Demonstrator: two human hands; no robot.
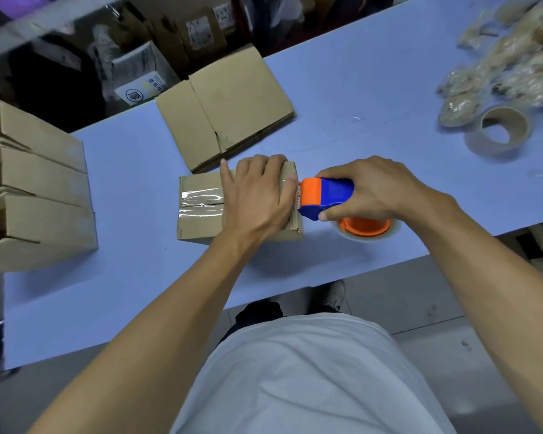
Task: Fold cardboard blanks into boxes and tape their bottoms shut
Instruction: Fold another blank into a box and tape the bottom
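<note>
Box: small brown cardboard box (pixel 201 208) sits bottom-up near the middle of the pale blue table (pixel 358 104); a strip of clear glossy tape (pixel 199 202) runs along its centre seam, left to right in the view
Left hand: left hand (pixel 257 195) lies palm-down over the box's right half, fingers fairly straight and pressing the flaps flat; nothing is gripped
Right hand: right hand (pixel 370 189) is curled round the blue and orange plastic tape dispenser (pixel 325 197), holding it firmly; its orange roll hub hangs below, just above the table
Key relation: dispenser's toothed mouth meets the box's right edge, in line with the taped seam; box lies directly left of the right hand, touching the dispenser's nose
Judgement: tape looks ready to be cut or folded over the right edge
Nearby: flat cardboard blanks (pixel 226 108) lie behind; finished brown boxes (pixel 32 189) are stacked at left; spare tape roll (pixel 497 130) sits far right
</note>
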